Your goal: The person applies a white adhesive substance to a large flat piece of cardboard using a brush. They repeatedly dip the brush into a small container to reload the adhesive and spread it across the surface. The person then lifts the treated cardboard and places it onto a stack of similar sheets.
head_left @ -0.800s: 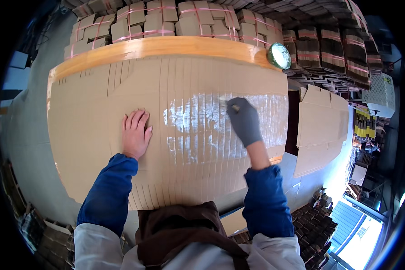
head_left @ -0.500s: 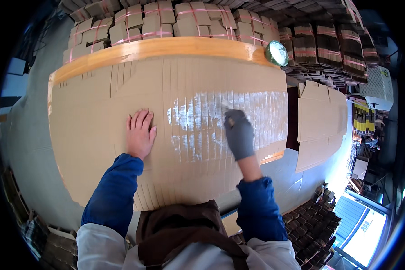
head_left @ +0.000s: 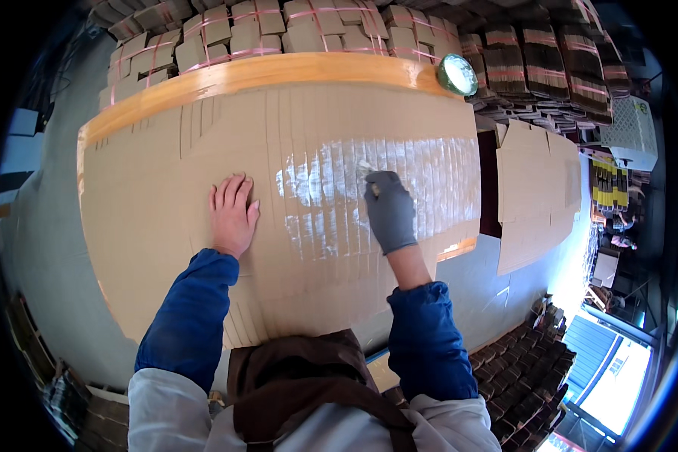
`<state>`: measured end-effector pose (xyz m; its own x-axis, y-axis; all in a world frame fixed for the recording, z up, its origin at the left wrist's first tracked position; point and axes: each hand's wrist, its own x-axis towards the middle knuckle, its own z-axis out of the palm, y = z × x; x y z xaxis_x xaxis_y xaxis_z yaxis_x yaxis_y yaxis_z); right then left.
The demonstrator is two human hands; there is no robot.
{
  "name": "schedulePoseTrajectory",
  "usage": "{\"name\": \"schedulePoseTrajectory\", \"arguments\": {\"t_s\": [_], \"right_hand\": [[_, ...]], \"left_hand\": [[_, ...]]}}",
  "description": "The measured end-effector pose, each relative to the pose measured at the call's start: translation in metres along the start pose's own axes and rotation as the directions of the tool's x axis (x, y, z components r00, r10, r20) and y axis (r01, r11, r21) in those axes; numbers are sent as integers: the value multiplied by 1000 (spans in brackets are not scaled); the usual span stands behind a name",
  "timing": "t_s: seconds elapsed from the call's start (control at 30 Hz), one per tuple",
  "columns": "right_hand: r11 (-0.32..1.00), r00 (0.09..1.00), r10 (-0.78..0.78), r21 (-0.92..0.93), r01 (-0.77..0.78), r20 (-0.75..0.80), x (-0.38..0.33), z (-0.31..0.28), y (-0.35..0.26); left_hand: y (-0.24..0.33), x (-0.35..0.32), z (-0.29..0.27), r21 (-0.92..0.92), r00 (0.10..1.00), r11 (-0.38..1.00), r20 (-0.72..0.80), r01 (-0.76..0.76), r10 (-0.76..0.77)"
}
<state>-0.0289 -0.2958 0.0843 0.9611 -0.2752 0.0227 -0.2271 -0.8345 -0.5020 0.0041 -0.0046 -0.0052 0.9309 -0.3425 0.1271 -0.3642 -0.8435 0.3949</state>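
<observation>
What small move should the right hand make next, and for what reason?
Probably the gloved right hand should sweep its brush-like tool over the lower left of the white smear: it looks patchy there, with bare cardboard showing between streaks.

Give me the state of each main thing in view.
Left hand: bare, flat on the cardboard sheet
Right hand: grey-gloved, closed around a tool
Tool: gripped, mostly hidden
Cardboard sheet: flat, creased, smeared white on its right half
Wooden table: mostly covered
Green bowl: white inside
Second cardboard sheet: unsmeared
Cardboard bundles: strapped, stacked
</observation>
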Motion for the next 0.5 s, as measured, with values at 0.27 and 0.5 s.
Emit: {"name": "schedulePoseTrajectory", "arguments": {"t_s": [0.27, 0.5], "right_hand": [[1000, 1000, 19, -22, -19, -20, 5, -19, 40], [997, 994, 72, -24, -70, 83, -57, -4, 51]], "left_hand": [[-6, -2, 0, 26, 1000, 1000, -18, -17, 17], [2, -4, -4, 24, 999, 999, -1, -44, 44]]}}
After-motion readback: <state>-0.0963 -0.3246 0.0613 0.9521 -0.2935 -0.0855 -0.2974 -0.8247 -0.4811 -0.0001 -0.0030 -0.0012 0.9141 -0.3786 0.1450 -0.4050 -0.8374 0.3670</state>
